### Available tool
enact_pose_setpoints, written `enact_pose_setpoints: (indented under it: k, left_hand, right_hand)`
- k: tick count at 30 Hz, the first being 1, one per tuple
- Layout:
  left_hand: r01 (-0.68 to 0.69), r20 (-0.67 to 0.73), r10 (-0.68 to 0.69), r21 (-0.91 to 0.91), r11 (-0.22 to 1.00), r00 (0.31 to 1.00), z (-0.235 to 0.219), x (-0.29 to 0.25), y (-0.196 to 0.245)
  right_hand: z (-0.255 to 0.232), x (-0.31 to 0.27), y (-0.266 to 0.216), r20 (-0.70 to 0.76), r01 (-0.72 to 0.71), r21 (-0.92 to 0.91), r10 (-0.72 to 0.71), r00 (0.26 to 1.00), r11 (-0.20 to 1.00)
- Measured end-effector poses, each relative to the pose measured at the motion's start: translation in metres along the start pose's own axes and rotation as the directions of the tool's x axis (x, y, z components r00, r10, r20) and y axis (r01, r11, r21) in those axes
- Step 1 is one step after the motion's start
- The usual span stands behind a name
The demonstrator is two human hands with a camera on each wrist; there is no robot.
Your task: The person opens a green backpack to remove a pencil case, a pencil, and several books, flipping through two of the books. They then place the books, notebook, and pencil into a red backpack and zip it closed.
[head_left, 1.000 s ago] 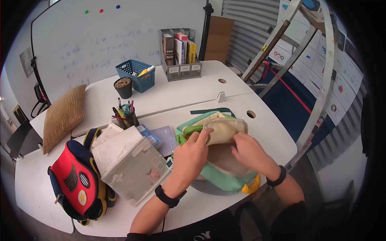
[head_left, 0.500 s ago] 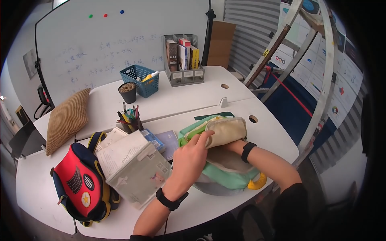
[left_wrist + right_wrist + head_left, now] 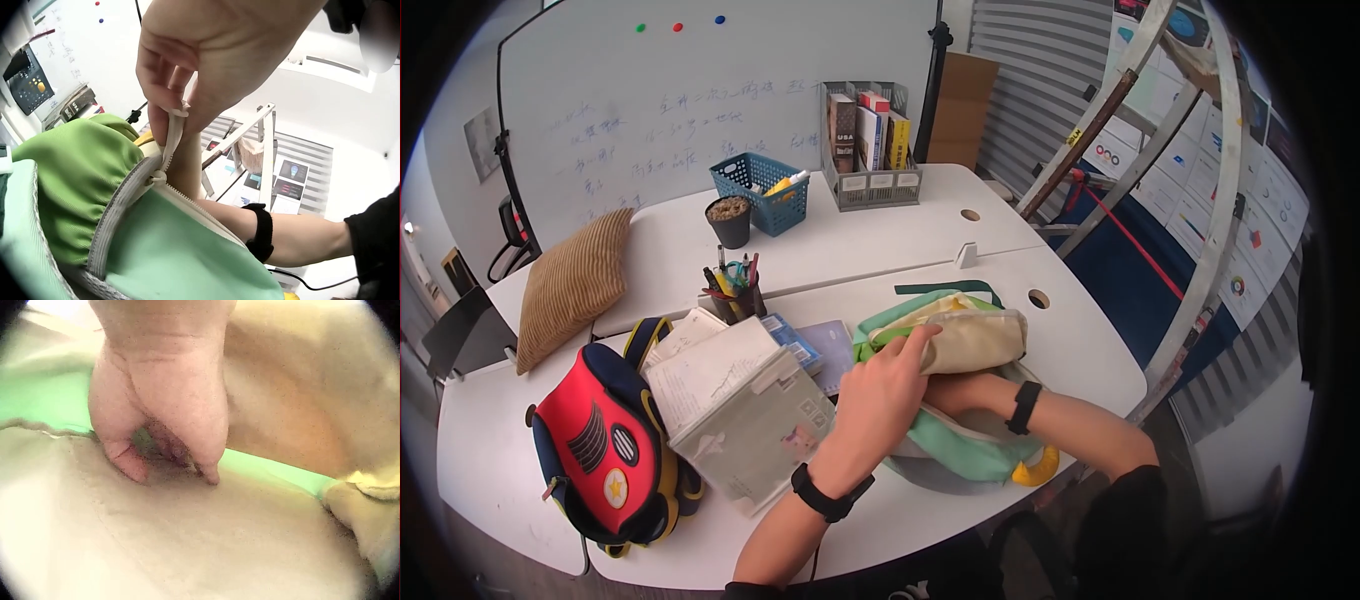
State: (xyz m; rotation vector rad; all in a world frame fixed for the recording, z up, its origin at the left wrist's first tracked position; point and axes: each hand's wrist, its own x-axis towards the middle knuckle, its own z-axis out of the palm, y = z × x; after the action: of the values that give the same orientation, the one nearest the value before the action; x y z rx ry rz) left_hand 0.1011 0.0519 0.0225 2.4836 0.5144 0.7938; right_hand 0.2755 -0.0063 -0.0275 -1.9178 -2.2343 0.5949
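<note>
A mint-green backpack (image 3: 970, 447) with a beige lining lies unzipped on the table. My left hand (image 3: 877, 395) is at its near left side, and in the left wrist view the thumb and fingers pinch the pale zipper edge (image 3: 173, 139) and hold it up. A zipper slider sits just below that pinch. My right hand (image 3: 159, 403) reaches inside the bag, hidden from the head view past the wrist. In the right wrist view its fingers point down at the beige lining (image 3: 156, 537), thumb and fingers apart, fingertips right at the cloth.
To the left lie a red and navy car-shaped backpack (image 3: 605, 440), a clear folder (image 3: 760, 430) with papers, and a purple notebook (image 3: 828, 350). Behind stand a pen holder (image 3: 735, 298), a potted plant (image 3: 730, 228), a blue basket (image 3: 775, 212) and a book rack (image 3: 872, 190). A ladder (image 3: 1090, 110) stands right.
My right hand has left the beige flap's edge and gone down into the backpack, past the wrist and further left. The left hand keeps its pinch. The head view has shifted slightly.
</note>
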Motion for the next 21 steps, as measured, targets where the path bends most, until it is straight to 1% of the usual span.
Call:
enact_pose_setpoints:
  k: [3, 4, 6, 8, 9, 11, 12, 14, 17, 19, 21]
  left_hand:
    - [-0.010, 0.006, 0.010, 0.008, 1.000, 1.000, -0.001, 0.000, -0.004]
    - [-0.009, 0.009, 0.009, 0.003, 1.000, 1.000, -0.001, -0.001, -0.004]
    - [-0.012, 0.018, 0.013, -0.009, 1.000, 1.000, -0.001, -0.001, -0.004]
    - [-0.025, 0.026, 0.026, -0.006, 1.000, 0.999, 0.000, -0.002, -0.005]
    - [-0.032, 0.031, 0.033, -0.004, 0.999, 0.999, 0.001, -0.002, -0.005]
    - [-0.028, 0.046, 0.028, -0.001, 1.000, 0.999, 0.000, -0.002, -0.006]
    - [-0.027, 0.053, 0.027, 0.000, 1.000, 0.998, 0.000, -0.001, -0.005]
    - [-0.014, 0.013, 0.014, -0.005, 1.000, 1.000, -0.001, 0.000, -0.005]
    - [-0.008, -0.056, 0.006, -0.034, 0.999, 0.998, -0.003, 0.002, -0.006]
    - [-0.012, -0.101, 0.007, -0.054, 0.998, 0.995, -0.004, 0.003, -0.008]
    - [-0.020, -0.142, 0.010, -0.067, 0.998, 0.990, -0.006, 0.005, -0.010]
  right_hand:
    - [-0.010, -0.019, -0.007, 0.152, 0.030, -0.184, -0.001, 0.988, 0.983]
    - [-0.018, -0.028, -0.021, 0.159, -0.034, -0.053, 0.042, 0.986, 0.998]
    - [0.005, -0.044, -0.003, 0.122, -0.003, 0.199, -0.021, 0.992, 0.980]
    - [0.014, -0.064, 0.012, 0.153, 0.119, 0.188, -0.149, 0.977, 0.975]
    - [0.013, -0.073, 0.016, 0.184, 0.095, 0.213, -0.135, 0.974, 0.973]
    - [-0.002, -0.092, 0.000, 0.246, 0.043, 0.258, -0.109, 0.963, 0.965]
    - [-0.008, -0.099, -0.006, 0.298, -0.063, 0.239, -0.012, 0.954, 0.969]
    - [-0.019, -0.111, -0.013, 0.394, -0.270, 0.183, 0.181, 0.901, 0.945]
    - [-0.017, -0.137, -0.010, 0.349, -0.308, 0.288, 0.200, 0.916, 0.907]
    - [-0.017, -0.153, -0.019, 0.384, -0.393, 0.281, 0.272, 0.882, 0.876]
    - [-0.020, -0.164, -0.030, 0.368, -0.362, 0.204, 0.271, 0.889, 0.910]
